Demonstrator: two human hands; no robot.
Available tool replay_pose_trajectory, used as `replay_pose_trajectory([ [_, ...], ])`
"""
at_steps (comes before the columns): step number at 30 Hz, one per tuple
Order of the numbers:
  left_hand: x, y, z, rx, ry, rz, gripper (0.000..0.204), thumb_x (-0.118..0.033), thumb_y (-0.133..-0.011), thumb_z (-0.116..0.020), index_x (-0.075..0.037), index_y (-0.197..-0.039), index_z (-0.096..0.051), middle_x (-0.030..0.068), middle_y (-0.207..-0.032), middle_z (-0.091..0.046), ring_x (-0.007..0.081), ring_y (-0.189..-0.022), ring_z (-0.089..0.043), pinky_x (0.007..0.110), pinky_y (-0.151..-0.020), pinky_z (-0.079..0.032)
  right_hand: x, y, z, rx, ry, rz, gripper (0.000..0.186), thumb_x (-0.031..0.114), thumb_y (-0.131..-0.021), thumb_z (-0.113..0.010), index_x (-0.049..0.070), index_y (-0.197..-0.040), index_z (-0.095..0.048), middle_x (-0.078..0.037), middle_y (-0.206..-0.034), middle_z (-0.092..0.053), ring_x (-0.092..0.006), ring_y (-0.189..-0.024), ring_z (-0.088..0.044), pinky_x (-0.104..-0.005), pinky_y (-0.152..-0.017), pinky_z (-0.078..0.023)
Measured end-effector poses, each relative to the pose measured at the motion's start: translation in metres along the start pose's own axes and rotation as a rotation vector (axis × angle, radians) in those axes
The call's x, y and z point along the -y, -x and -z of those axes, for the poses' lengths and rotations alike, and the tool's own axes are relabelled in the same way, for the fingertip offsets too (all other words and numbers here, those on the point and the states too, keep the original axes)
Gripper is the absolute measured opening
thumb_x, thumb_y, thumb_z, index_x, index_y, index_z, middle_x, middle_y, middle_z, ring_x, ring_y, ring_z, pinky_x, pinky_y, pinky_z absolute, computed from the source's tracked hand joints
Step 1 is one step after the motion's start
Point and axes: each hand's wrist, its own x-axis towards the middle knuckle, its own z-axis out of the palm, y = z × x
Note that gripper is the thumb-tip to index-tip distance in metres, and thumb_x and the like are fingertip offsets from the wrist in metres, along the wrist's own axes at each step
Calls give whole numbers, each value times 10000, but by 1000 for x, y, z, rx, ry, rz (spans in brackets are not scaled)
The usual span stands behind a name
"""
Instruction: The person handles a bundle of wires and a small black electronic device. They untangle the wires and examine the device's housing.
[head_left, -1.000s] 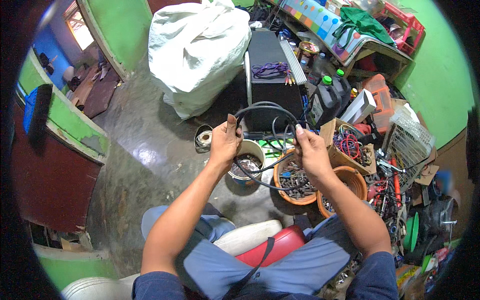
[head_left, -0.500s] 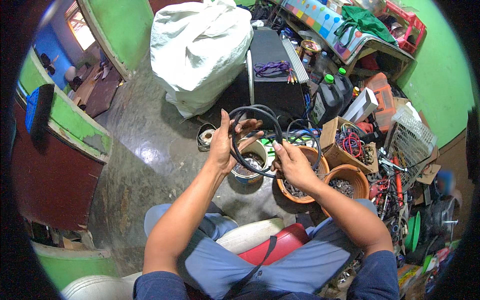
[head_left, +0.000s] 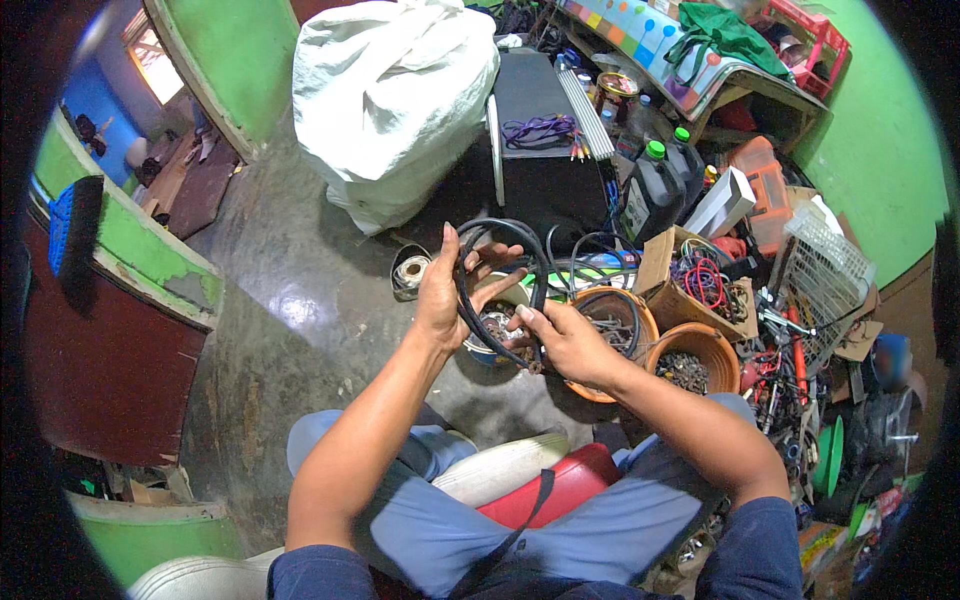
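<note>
A black cable (head_left: 543, 268) is wound into a loose coil in front of me. My left hand (head_left: 437, 300) holds the coil's left side in the crook of the thumb, its fingers spread through the loop. At the coil's lower right, my right hand (head_left: 577, 345) pinches the cable between thumb and fingers. More black cable trails right in loops over an orange-brown pot (head_left: 652, 322) with small metal pieces inside. Under the coil stands a pale bucket (head_left: 483, 352), partly hidden, with bits of metal in it.
Another orange-brown pot (head_left: 735, 365) holds small dark pieces. Behind it sits a cardboard box (head_left: 655, 268) of coloured wires. A large white sack (head_left: 390, 110) stands beside a black case (head_left: 530, 185). Dark jugs (head_left: 652, 205) and piled tools line the right. A roll (head_left: 410, 270) lies left of the bucket.
My right hand has shifted slightly left and down along the coil. The coil looks narrower, its right side drawn in. The trailing cable loops have moved.
</note>
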Motion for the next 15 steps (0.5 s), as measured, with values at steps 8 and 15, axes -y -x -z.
replay_pose_trajectory([
  [8, 10, 3, -13, -15, 4, 32, 525, -554, -1008, -461, -119, -714, -475, 147, -1050, -645, 348, -1235, -559, 589, -1013, -490, -63, -7, -16, 6, 127, 110, 544, 125, -1028, -493, -11, -1450, -178, -189, -1208, -579, -260, -1076, -639, -366, -929, -500],
  [15, 9, -2, 8, -248, -162, -12, 468, -549, -1009, -489, -141, -796, -578, 55, -957, -629, 202, -1034, -618, 426, -822, -536, -22, 4, -29, 40, 76, -19, 241, 133, -1055, -445, 52, -1214, -282, -115, -1014, -513, -142, -730, -585, -308, -593, -508],
])
